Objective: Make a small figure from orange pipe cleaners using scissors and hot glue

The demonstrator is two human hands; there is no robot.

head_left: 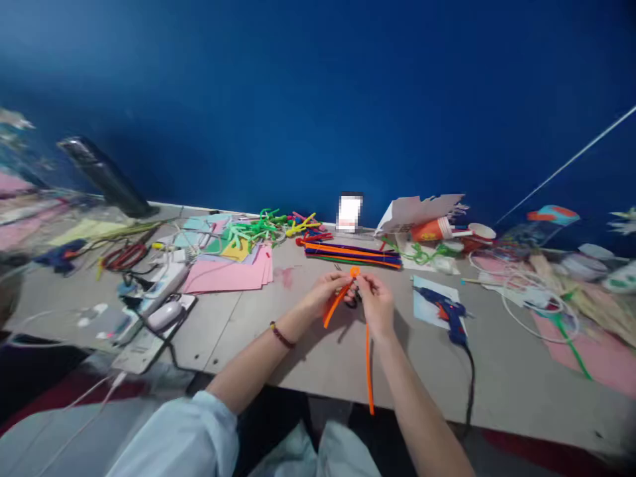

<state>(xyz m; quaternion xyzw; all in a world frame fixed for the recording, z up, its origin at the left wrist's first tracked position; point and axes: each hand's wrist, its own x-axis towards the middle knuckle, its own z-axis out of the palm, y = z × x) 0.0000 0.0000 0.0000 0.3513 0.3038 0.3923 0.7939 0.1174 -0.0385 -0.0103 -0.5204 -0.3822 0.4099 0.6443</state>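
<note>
Both my hands meet over the middle of the table, pinching an orange pipe cleaner (370, 371). My left hand (325, 293) grips it near a small loop at the top, and one short end slants down beside the fingers. My right hand (377, 301) is closed on the other side of the loop, with a long end hanging past the wrist toward the table's front edge. Dark-handled scissors (352, 303) lie partly hidden behind the hands. Just beyond sits a bundle of coloured pipe cleaners (352, 254), orange, purple and green among them.
A blue glue gun (450, 315) rests on light-blue paper at the right, its cord running off the front edge. Pink paper sheets (228, 273), a power strip (154, 295) and a white mouse (165, 315) lie left. Behind stand a phone (349, 212) and paper cups (432, 230).
</note>
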